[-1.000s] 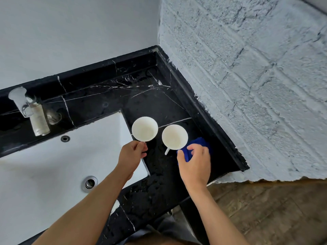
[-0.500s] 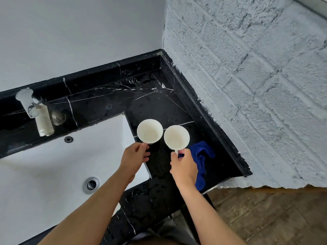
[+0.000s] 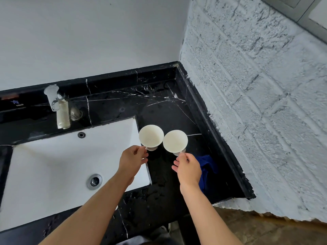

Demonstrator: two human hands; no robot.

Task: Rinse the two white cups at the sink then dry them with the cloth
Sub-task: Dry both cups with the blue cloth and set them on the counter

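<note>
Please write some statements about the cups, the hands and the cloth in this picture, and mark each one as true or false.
1. Each hand holds one white cup by its handle. True: left hand holds the left cup, right hand the right cup.
2. The blue cloth is inside the sink. False: it lies on the black counter, right of the right hand.
3. Water runs from the tap. False: no stream shows.
4. Both cups face mouth up. True.
</note>
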